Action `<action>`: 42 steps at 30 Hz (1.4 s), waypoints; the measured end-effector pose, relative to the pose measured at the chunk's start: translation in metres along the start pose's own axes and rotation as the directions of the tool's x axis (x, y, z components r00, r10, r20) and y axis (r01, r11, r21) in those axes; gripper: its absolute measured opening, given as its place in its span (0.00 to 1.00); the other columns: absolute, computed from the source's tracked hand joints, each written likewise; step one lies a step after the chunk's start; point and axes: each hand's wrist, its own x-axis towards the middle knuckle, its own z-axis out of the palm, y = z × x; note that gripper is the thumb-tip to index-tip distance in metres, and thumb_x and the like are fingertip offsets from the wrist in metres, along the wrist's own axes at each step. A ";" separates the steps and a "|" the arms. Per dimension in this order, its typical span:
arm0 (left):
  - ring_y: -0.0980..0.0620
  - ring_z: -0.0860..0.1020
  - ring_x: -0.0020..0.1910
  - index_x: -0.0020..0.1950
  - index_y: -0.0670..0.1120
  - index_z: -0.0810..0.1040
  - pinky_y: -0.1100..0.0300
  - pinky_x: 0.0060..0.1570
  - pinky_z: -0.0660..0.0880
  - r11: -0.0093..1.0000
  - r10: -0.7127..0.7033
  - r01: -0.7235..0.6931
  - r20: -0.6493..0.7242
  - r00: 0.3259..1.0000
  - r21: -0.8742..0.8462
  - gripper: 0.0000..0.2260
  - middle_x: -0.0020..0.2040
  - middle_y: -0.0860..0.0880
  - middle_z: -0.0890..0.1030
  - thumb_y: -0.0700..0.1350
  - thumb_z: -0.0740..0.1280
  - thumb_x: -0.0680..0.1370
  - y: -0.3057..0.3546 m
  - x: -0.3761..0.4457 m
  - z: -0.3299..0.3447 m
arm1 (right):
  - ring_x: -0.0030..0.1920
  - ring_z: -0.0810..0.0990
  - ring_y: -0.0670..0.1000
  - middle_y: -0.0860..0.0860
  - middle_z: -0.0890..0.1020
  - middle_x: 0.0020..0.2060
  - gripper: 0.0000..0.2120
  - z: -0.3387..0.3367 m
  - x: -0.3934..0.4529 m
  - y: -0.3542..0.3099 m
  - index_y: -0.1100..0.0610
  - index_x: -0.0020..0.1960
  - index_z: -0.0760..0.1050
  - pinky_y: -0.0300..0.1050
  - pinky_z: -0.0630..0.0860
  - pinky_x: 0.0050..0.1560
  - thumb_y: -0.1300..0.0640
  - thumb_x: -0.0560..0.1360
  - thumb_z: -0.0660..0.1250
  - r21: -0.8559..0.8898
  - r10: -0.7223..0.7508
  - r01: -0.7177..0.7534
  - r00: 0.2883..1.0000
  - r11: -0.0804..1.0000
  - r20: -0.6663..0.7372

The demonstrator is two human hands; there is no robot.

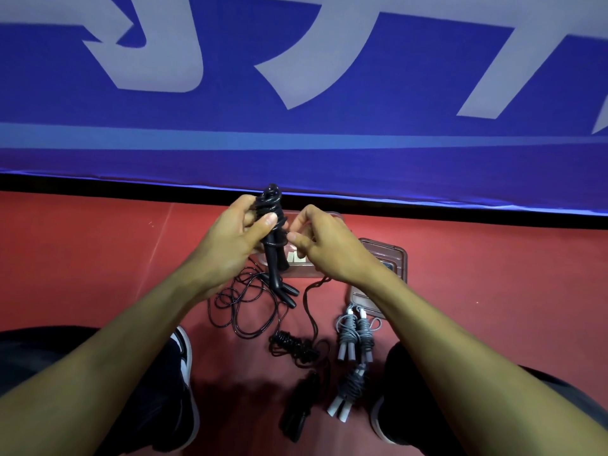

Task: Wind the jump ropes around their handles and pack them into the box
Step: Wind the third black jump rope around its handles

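My left hand (241, 240) grips a pair of black jump rope handles (273, 225) held upright, with rope coiled round their upper part. My right hand (324, 243) pinches the black rope right beside the handles. The loose end of that rope (311, 311) hangs down to the red floor. A clear plastic box (297, 269) lies on the floor behind my hands, mostly hidden by them. Its clear lid (383, 258) lies to the right.
On the floor lie a loose black rope (243, 304) with handles, a coiled black rope (291, 345), a wound black rope (301, 409) and three wound grey ropes (355, 334). My shoes (186, 373) flank them. A blue banner (296, 93) stands behind.
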 end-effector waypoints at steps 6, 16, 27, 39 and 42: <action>0.46 0.82 0.50 0.61 0.44 0.73 0.39 0.53 0.82 0.996 -0.026 0.024 -0.018 1.000 -0.086 0.07 0.45 0.51 0.82 0.43 0.63 0.84 0.002 0.002 0.005 | 0.36 0.76 0.45 0.45 0.77 0.36 0.06 0.003 -0.002 0.001 0.54 0.49 0.72 0.38 0.67 0.33 0.58 0.80 0.69 -0.162 0.003 0.010 0.997 0.987 0.081; 0.47 0.82 0.44 0.57 0.47 0.69 0.45 0.57 0.79 0.994 0.070 -0.076 0.067 0.995 0.084 0.13 0.45 0.44 0.84 0.46 0.70 0.77 -0.001 0.001 0.000 | 0.34 0.78 0.45 0.46 0.79 0.31 0.15 0.006 0.000 -0.001 0.52 0.40 0.78 0.43 0.73 0.37 0.56 0.84 0.60 -0.148 -0.088 0.093 0.995 0.985 0.042; 0.48 0.81 0.59 0.69 0.53 0.74 0.50 0.62 0.75 0.997 -0.072 0.065 0.168 0.983 0.044 0.15 0.60 0.46 0.82 0.54 0.58 0.84 -0.010 0.001 -0.004 | 0.33 0.77 0.39 0.48 0.81 0.36 0.16 0.005 -0.008 -0.008 0.55 0.46 0.76 0.30 0.71 0.34 0.42 0.79 0.68 -0.060 -0.107 0.122 0.973 0.991 0.206; 0.50 0.82 0.55 0.54 0.54 0.80 0.47 0.57 0.79 0.970 -0.032 0.004 0.112 0.993 0.243 0.12 0.56 0.47 0.81 0.53 0.72 0.72 -0.011 0.003 -0.007 | 0.43 0.81 0.42 0.48 0.84 0.43 0.13 0.012 -0.002 -0.003 0.54 0.61 0.78 0.35 0.76 0.44 0.50 0.79 0.70 -0.047 -0.169 0.182 0.964 0.982 0.207; 0.51 0.82 0.56 0.51 0.57 0.77 0.43 0.57 0.80 0.955 -0.048 0.027 0.067 0.997 0.295 0.17 0.54 0.49 0.82 0.59 0.75 0.66 -0.013 0.001 -0.009 | 0.48 0.83 0.49 0.50 0.85 0.47 0.12 0.016 0.000 -0.004 0.53 0.59 0.78 0.45 0.80 0.51 0.50 0.79 0.71 -0.060 -0.176 0.192 0.962 0.979 0.209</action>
